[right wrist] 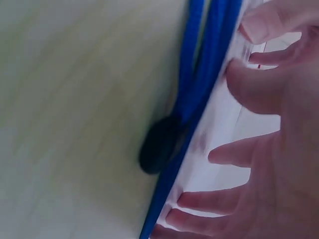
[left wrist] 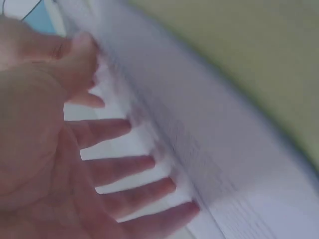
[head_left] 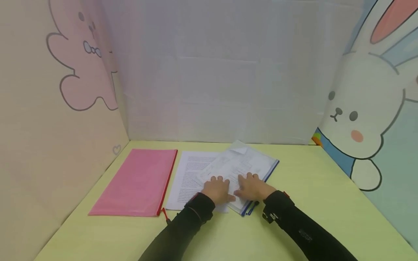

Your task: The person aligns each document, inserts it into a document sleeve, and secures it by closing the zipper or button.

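A: Left wrist view motion-blurred. Print on the papers [left wrist: 209, 164] unreadable, left hand [left wrist: 45, 149] cut off at frame edge.

B: Same on right wrist. Right hand [right wrist: 279, 164] cropped right, dark zipper pull [right wrist: 158, 145] soft, blue-edged pouch [right wrist: 199, 99] cut top and bottom.

A: Head view: text on printed sheet [head_left: 189, 174] too small. Sheets partly hidden under both palms.

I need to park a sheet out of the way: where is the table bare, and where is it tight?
Bare table lies right of the blue-edged pouch, out to the rabbit wall, and along the near edge below the sleeves. Crowded: the pink pouch, printed sheet and blue-edged pouch lie close together, with left hand and right hand pressing flat there.
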Motion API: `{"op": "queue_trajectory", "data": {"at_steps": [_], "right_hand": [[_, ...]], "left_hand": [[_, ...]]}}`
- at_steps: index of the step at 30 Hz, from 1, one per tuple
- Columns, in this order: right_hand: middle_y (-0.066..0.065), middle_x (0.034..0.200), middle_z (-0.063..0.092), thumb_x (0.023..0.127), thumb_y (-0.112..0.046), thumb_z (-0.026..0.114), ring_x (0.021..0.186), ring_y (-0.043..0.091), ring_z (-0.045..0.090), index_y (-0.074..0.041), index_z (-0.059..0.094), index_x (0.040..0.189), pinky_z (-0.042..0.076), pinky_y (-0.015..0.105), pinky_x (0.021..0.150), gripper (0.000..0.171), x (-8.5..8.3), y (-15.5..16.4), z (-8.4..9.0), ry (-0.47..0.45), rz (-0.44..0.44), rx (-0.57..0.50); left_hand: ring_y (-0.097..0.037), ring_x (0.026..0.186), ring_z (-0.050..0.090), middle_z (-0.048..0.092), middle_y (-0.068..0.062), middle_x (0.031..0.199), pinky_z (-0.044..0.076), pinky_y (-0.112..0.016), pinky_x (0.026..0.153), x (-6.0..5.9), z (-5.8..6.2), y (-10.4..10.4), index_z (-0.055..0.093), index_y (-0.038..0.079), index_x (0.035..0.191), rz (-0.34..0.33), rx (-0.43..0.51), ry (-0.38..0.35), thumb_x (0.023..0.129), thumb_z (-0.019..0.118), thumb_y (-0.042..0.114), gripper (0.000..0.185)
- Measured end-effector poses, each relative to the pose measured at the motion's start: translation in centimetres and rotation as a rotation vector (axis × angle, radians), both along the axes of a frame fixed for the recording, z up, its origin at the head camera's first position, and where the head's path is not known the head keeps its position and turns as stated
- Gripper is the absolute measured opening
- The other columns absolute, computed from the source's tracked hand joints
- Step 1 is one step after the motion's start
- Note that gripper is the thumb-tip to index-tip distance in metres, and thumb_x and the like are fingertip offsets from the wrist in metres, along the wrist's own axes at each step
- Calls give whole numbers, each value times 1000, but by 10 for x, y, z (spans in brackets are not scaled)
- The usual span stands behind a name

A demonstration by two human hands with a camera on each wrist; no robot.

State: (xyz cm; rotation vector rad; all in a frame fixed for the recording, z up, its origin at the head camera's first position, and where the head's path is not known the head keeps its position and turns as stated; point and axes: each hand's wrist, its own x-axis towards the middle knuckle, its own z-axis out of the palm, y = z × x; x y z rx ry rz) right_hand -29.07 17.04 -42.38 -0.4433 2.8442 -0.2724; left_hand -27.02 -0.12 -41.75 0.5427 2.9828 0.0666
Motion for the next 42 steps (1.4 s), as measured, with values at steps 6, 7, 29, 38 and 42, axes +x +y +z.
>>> {"op": "queue_trajectory", "data": {"at_steps": [6,7,29,38,42], "right_hand": [[36,147,39,96,-60,58,130,51,42,0,38,155,38,64,104,86,1,-3,-4,17,-46,52],[36,147,39,95,-60,60,130,51,42,1,37,155,38,65,104,88,0,-2,-4,15,-51,54],[43,144,39,88,-34,78,133,56,40,13,40,144,34,70,105,83,9,149,20,-119,-23,6],[51,134,35,83,-74,64,120,70,37,20,29,146,36,78,92,118,2,216,-11,-57,-198,-2],[52,137,34,84,-68,68,125,72,32,23,28,144,32,78,97,117,0,225,-5,-71,-175,23]], "left_hand": [[-36,116,53,59,-16,121,49,-59,93,-20,1,-36,61,5,131,114,117,-34,98,65,25,39],[-37,118,52,58,-17,123,48,-61,92,-22,0,-44,59,4,133,153,123,-43,98,63,23,40],[-35,110,52,56,-18,130,48,-53,95,-20,16,-86,56,4,140,129,56,-219,80,84,47,79],[-39,125,50,52,-21,141,44,-56,103,-21,12,-89,53,3,144,132,57,-235,83,83,46,80],[-38,118,51,55,-20,134,46,-56,100,-24,11,-89,55,3,141,134,63,-224,80,85,46,80]]}}
